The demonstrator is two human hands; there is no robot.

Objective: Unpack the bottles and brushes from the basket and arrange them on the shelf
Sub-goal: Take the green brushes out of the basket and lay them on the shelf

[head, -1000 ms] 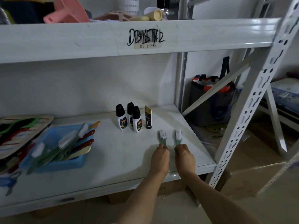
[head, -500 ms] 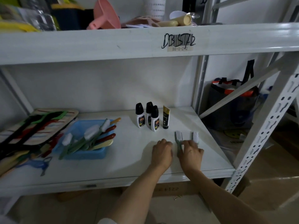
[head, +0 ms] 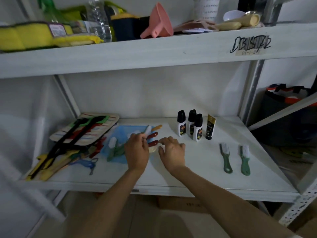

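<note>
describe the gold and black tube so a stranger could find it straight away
Look at the white lower shelf board, toward its back right. Three white bottles with black caps stand there in a cluster, and the gold and black tube stands at their right end. It alone is flat, gold-topped and capless.

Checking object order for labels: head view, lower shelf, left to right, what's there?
Striped mat with utensils → blue basket → left hand → right hand → three white bottles → black tube → two green brushes.
</note>
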